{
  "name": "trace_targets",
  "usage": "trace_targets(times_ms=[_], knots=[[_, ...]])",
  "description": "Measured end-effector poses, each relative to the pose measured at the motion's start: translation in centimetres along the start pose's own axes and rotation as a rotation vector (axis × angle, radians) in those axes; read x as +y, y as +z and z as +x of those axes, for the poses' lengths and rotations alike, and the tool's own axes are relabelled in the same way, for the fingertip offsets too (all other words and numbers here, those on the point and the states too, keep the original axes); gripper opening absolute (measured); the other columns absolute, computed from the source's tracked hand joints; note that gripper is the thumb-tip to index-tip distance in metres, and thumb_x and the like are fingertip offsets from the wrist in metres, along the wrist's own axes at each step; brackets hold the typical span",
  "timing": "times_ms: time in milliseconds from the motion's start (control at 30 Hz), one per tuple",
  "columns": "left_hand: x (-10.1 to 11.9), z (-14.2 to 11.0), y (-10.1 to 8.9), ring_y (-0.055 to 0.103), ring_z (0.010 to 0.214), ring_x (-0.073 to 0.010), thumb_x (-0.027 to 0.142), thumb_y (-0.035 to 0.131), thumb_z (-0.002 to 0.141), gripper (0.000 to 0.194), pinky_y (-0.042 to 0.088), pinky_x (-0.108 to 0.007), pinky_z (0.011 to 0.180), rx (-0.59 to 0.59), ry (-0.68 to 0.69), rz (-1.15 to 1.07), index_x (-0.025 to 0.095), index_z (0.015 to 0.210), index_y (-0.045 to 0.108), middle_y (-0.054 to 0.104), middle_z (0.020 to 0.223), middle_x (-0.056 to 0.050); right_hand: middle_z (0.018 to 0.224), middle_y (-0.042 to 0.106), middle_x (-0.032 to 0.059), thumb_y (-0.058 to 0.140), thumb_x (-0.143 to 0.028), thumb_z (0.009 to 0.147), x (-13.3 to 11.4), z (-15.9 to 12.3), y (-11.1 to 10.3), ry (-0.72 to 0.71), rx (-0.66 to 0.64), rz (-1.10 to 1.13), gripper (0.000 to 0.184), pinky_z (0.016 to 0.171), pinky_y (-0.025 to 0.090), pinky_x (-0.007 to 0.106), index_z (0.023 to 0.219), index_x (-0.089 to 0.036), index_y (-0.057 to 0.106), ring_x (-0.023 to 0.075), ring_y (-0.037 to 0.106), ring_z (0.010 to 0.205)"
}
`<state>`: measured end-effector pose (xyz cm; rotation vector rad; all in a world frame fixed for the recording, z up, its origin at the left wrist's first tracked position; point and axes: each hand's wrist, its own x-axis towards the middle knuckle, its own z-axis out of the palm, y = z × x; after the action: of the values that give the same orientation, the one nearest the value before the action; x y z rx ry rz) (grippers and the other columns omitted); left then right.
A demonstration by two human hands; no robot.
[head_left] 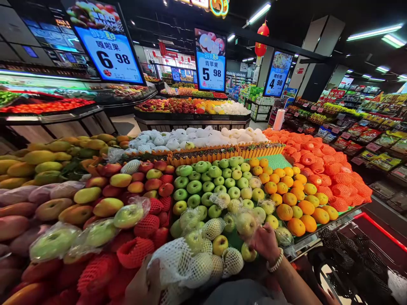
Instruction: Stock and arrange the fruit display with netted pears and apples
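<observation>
Mangoes [47, 163] in a loose heap, far left of the green apples [206, 186]. Red-and-yellow fruit [121, 180] immediately left of the same apples, some pieces bagged in clear film. Price screen reading 6.98 [104, 53] above and behind, to the left of the apples. Red foam nets [136, 252] in front and to the left.

Left hand [144, 281] at the lower edge of view, in front and to the left of the green apples. Touches white foam netting [174, 258] at its near side. Fingers largely hidden; cannot tell how far open, nor whether gripping.

White-wrapped fruit [190, 137] behind the green apples, beyond an orange picket divider [222, 155]. Price screen reading 5.98 [210, 59] above and farther back.

Film-wrapped pale apple [246, 223] at the front right of the green apples. Right hand [266, 242] just beside them, fingers curled closed on the wrapped apple's right side. Beaded bracelet [276, 260] at the wrist.

Oranges [289, 199] directly right of the green apples. Orange-netted fruit [324, 169] farther right. Black foam nets [352, 258] in front and well to the right, piled near a red bar [381, 231].
</observation>
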<state>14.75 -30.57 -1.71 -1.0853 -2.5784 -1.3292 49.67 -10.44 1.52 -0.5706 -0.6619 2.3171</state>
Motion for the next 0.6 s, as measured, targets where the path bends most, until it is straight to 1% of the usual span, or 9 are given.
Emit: trace_targets(times_ms=[67, 133, 167, 233, 300, 367, 433, 500, 600], knots=[[0.5, -0.1, 0.1, 0.079, 0.099, -0.0338, 0.065, 0.043, 0.085, 0.052, 0.065, -0.04, 0.081, -0.009, -0.03, -0.016, 0.023, 0.091, 0.074, 0.083, 0.093, -0.009, 0.128, 0.074, 0.0115, 0.06, -0.061, 0.077, 0.2, 0.6, 0.2, -0.049, 0.036, -0.086, 0.06, 0.104, 0.052, 0.059, 0.123, -0.024, 0.067, 0.0356, 0.069, 0.118], [1.3, -0.1, 0.1, 0.079, 0.098, -0.0339, 0.067, 0.044, 0.084, 0.051, 0.065, -0.04, 0.081, -0.009, -0.049, -0.032, 0.024, 0.088, 0.073, 0.083, 0.09, -0.008, 0.127, 0.074, 0.0119, 0.06, -0.07, 0.078, 0.0, 1.5, 0.0, -0.142, 0.146, -0.255, 0.066, 0.102, 0.052, 0.058, 0.126, -0.024, 0.065, 0.0356, 0.069, 0.115], [1.7, 0.0, -0.1, 0.079, 0.096, -0.033, 0.066, 0.045, 0.084, 0.048, 0.064, -0.04, 0.081, -0.006, -0.051, -0.036, 0.026, 0.085, 0.071, 0.083, 0.087, -0.005, 0.126, 0.073, 0.0115, 0.066, -0.069, 0.076, -0.2, 2.0, -0.2, -0.206, 0.214, -0.352, 0.068, 0.103, 0.052, 0.057, 0.127, -0.024, 0.064, 0.035, 0.068, 0.115], [2.4, 0.1, -0.4, 0.079, 0.092, -0.0311, 0.062, 0.048, 0.085, 0.04, 0.064, -0.039, 0.08, -0.011, -0.052, -0.039, 0.028, 0.081, 0.068, 0.082, 0.082, -0.001, 0.126, 0.072, 0.0097, 0.084, -0.057, 0.066, -1.2, 3.2, -0.8, -0.357, 0.348, -0.615, 0.074, 0.108, 0.049, 0.052, 0.129, -0.023, 0.062, 0.0336, 0.065, 0.118], [3.0, 0.2, -0.8, 0.079, 0.089, -0.0306, 0.058, 0.049, 0.086, 0.034, 0.064, -0.039, 0.079, -0.024, -0.05, -0.032, 0.03, 0.079, 0.066, 0.08, 0.08, 0.002, 0.126, 0.072, 0.0085, 0.09, -0.044, 0.061, -2.6, 4.5, -1.6, -0.441, 0.408, -1.018, 0.081, 0.109, 0.046, 0.047, 0.132, -0.021, 0.059, 0.033, 0.064, 0.119], [3.2, 0.2, -1.0, 0.079, 0.089, -0.0313, 0.057, 0.05, 0.086, 0.031, 0.064, -0.041, 0.079, -0.019, -0.042, -0.022, 0.03, 0.08, 0.066, 0.08, 0.079, 0.002, 0.116, 0.074, 0.0095, 0.087, -0.041, 0.062, -3.9, 5.7, -2.3, -0.396, 0.389, -1.495, 0.081, 0.103, 0.048, 0.047, 0.134, -0.017, 0.057, 0.0346, 0.067, 0.111], [2.9, 0.1, -0.9, 0.079, 0.091, -0.0325, 0.058, 0.049, 0.085, 0.032, 0.064, -0.042, 0.081, -0.006, -0.033, -0.015, 0.031, 0.081, 0.066, 0.08, 0.08, 0.002, 0.103, 0.075, 0.0092, 0.088, -0.037, 0.059, -4.5, 6.9, -2.9, -0.275, 0.315, -1.772, 0.08, 0.099, 0.048, 0.047, 0.13, -0.015, 0.06, 0.0362, 0.068, 0.104], [2.5, -0.1, -0.6, 0.079, 0.096, -0.0343, 0.059, 0.048, 0.085, 0.033, 0.064, -0.045, 0.084, 0.003, -0.034, -0.003, 0.031, 0.083, 0.066, 0.081, 0.083, 0.001, 0.1, 0.074, 0.008, 0.089, -0.032, 0.053, -4.2, 7.8, -3.3, -0.218, 0.258, -1.857, 0.073, 0.102, 0.047, 0.047, 0.119, -0.015, 0.065, 0.0373, 0.066, 0.108], [1.8, -0.5, -0.3, 0.078, 0.103, -0.0366, 0.059, 0.047, 0.085, 0.036, 0.065, -0.048, 0.087, -0.005, -0.025, 0.025, 0.03, 0.09, 0.068, 0.083, 0.093, -0.002, 0.112, 0.072, 0.0089, 0.09, -0.024, 0.047, -3.1, 8.7, -3.7, -0.198, 0.194, -1.883, 0.06, 0.103, 0.046, 0.045, 0.103, -0.018, 0.069, 0.0361, 0.064, 0.113]])
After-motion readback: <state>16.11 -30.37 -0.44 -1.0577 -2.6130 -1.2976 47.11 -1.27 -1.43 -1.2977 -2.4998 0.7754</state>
